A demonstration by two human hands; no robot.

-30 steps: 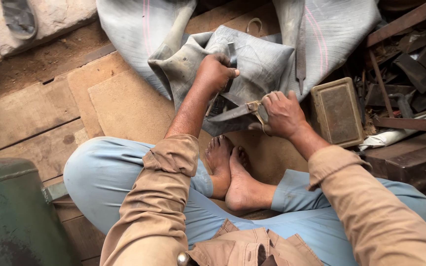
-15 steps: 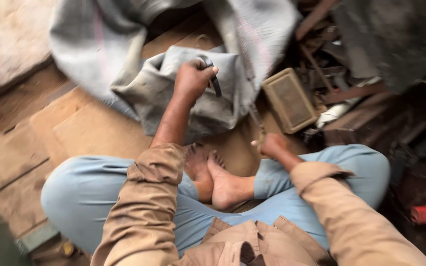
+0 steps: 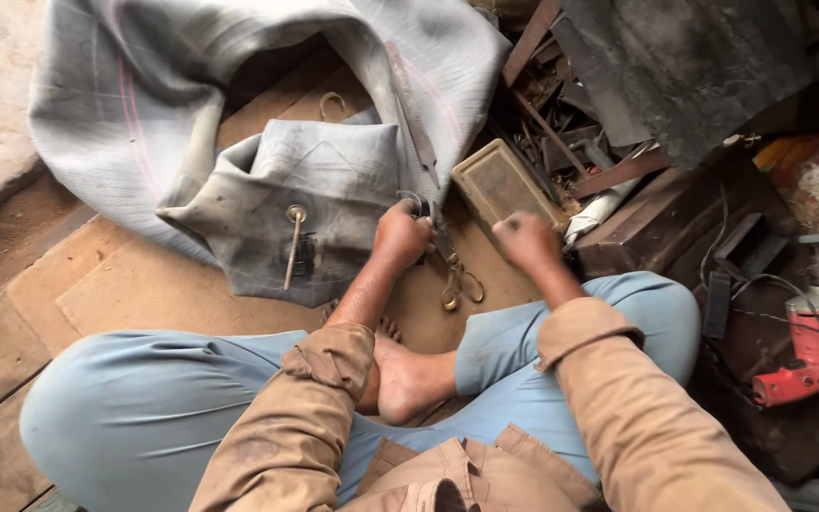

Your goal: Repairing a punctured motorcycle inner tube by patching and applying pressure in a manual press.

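Down on the wooden plank floor (image 3: 135, 284), sitting cross-legged in pale blue trousers and tan sleeves. Left hand (image 3: 402, 234) closed in a fist at the right edge of the folded grey rubber inner tube (image 3: 305, 190), gripping the upper part of the dark metal scissors (image 3: 449, 261). Scissors hanging just below and to the right of that hand, long axis running away from the body and slightly leftward, two brass-coloured finger loops pointing back toward the bare feet (image 3: 408, 379), blades up under the fingers and hidden. Right hand (image 3: 523, 239) curled shut just right of the scissors, apart from them; cannot tell whether anything sits inside it. One long metal valve stem (image 3: 290, 248) lying on the tube's folded patch, near upright in the view, tilted a little, round base at the top. One tube, draped in a wide loop behind the fold. One flat rectangular metal tin (image 3: 497, 182) just beyond the right hand, set diagonally. One red power drill (image 3: 812, 353) well apart at far right, among scrap metal.
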